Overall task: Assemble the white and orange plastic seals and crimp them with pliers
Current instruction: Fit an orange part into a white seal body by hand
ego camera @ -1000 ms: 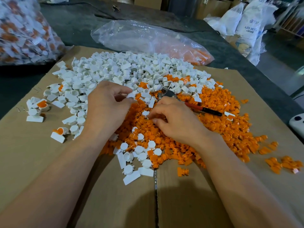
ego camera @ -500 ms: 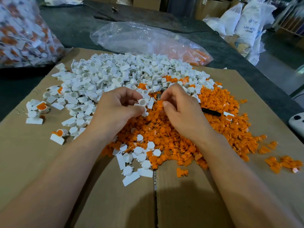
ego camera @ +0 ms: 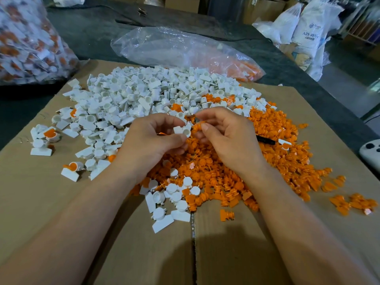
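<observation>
Left hand [ego camera: 152,138] pinches a white plastic seal cup [ego camera: 182,131], right hand [ego camera: 224,136] an orange plastic plug [ego camera: 199,125], both up off the piles now; black-handled pliers [ego camera: 266,140] half-hidden behind the right.

shells [ego camera: 131,93] — plain white | inserts [ego camera: 277,145] — solid orange | pinched shell [ego camera: 182,130] white, pinched insert [ego camera: 199,121] orange | cardboard [ego camera: 41,202] tan | table [ego camera: 92,31] dark grey | far bag [ego camera: 174,48] clear, orange-tinged | left bag [ego camera: 30,48] mixed white and orange | pliers handle [ego camera: 266,140] black | sacks [ego camera: 308,31] white, dark print

White seals [ego camera: 144,95] heaped at 11 o'clock, orange seals [ego camera: 277,161] at 4 o'clock. One white seal [ego camera: 182,130] and one orange seal [ego camera: 198,124] held at centre. Pliers [ego camera: 267,140] partly buried at 3 o'clock.
</observation>
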`<state>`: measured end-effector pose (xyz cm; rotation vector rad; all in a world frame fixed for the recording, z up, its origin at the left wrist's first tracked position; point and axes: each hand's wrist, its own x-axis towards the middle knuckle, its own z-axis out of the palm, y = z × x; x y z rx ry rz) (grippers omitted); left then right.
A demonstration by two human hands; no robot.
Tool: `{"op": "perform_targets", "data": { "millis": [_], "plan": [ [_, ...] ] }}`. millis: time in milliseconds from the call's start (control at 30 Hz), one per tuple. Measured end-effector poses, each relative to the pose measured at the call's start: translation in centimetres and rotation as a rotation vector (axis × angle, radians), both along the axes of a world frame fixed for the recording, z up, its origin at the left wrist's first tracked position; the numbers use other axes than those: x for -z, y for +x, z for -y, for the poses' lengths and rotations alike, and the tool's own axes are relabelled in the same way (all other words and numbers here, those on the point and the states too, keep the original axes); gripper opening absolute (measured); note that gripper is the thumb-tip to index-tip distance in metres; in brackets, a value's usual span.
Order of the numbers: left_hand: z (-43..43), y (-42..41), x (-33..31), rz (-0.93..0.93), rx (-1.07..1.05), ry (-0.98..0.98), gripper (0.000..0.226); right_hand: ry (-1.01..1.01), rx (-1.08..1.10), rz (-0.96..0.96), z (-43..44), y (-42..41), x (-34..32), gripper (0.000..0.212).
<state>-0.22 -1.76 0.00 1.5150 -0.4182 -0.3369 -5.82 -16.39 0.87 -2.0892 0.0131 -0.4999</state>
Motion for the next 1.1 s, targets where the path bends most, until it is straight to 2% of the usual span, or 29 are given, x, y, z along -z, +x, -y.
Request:
{"op": "perform_targets", "data": {
  "millis": [133, 300, 733, 1000, 1100],
  "plan": [
    [0.0, 0.1, 0.1, -0.006, -0.024, -0.011, 0.019, -0.003, 0.023, 0.060, -0.3, -0.2, -0.1, 0.031],
    [0.1, -0.1, 0.0, 0.002, -0.008, -0.029, 0.022, -0.159, 0.082, 0.104, -0.8, -0.1, 0.2, 0.006],
    [0.1, -0.5, -0.1, 0.140, -0.030, 0.064, 0.030, -0.415, 0.146, 0.241, -1.3, -0.2, 0.2, 0.003],
    [0.2, -0.7, -0.4, 0.007, 0.016, -0.086, 0.030, -0.419, 0.108, 0.249, -1.2, -0.4, 0.0, 0.007],
    [0.1, -0.7, -0.4, 0.040, 0.001, -0.072, 0.028, -0.291, 0.114, 0.180, -1.2, -0.5, -0.1, 0.006]
  ]
}}
